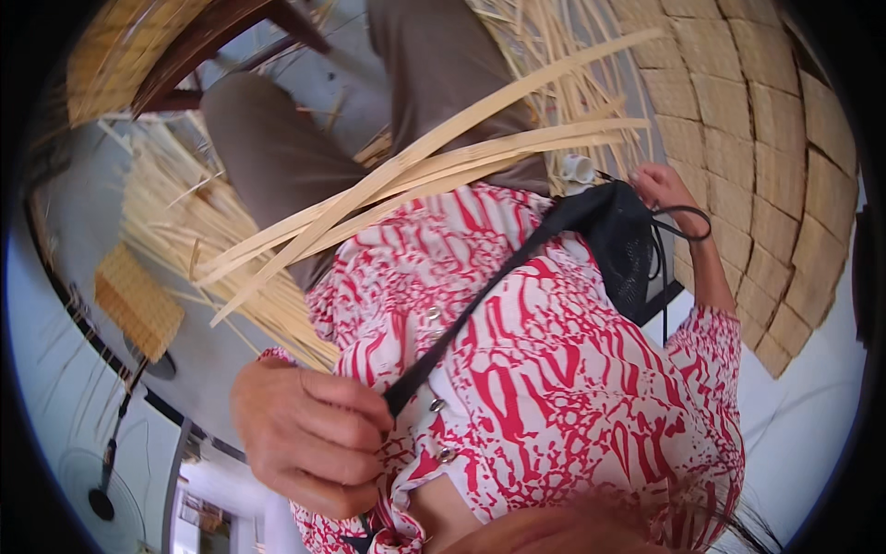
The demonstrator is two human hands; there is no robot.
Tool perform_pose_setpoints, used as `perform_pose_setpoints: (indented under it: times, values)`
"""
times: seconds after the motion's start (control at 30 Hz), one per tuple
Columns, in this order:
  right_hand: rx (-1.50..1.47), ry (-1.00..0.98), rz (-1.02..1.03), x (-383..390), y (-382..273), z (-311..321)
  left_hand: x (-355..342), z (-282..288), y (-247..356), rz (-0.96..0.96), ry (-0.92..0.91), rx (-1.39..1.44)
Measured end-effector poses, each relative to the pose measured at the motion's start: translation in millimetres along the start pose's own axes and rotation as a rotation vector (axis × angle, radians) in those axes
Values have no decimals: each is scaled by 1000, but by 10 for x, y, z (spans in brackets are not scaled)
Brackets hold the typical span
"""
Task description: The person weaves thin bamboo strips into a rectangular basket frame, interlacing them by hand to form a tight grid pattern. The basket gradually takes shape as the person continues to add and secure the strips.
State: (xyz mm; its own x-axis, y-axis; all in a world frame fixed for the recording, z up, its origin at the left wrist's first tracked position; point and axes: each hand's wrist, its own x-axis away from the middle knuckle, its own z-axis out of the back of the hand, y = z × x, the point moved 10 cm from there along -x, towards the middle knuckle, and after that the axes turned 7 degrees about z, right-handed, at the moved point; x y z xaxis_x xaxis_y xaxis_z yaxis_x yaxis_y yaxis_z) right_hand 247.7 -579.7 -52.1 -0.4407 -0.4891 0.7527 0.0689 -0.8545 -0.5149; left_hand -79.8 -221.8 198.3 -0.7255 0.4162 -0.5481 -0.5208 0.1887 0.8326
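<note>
My left hand (309,432) is raised in front of my chest, its fingers wrapped round a black strap (454,331). That strap crosses my red-and-white patterned shirt to a soft black bag (611,245) at my right side. Beside the bag is my right hand (661,187), fingers curled closed; whatever they hold, if anything, is hidden. A thin black cord (697,236) loops from the bag past my right wrist. Close to that hand is a small white object (579,172), its kind unclear. Long pale flat strips (406,168), like split cane, lie across my lap.
Many more pale strips (189,208) spread on the left, with others (572,55) beyond my right knee. Woven panels with a square pattern (738,138) stand at the right. A woven piece (140,300), a fan (101,503) and dark wooden furniture (208,46) are on the left.
</note>
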Motion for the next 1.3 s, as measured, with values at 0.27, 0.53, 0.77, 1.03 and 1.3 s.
perform_pose_setpoints:
  times: [0.27,0.53,0.77,1.03,1.3]
  values:
    - [-342,-133,73,-510,-293,-806,57,-229,451,-349,-742,207]
    - [-427,-481,191,-451,-712,-1286,-28,-358,771,-308,-817,136]
    - [-343,-578,136,-379,-618,-1276,11,-314,972,-258,-734,112]
    - [-224,-536,6,80,-767,-1136,64,-411,1150,-161,-615,12]
    - [-319,-418,8,68,-278,-1212,66,-301,1251,-245,-409,30]
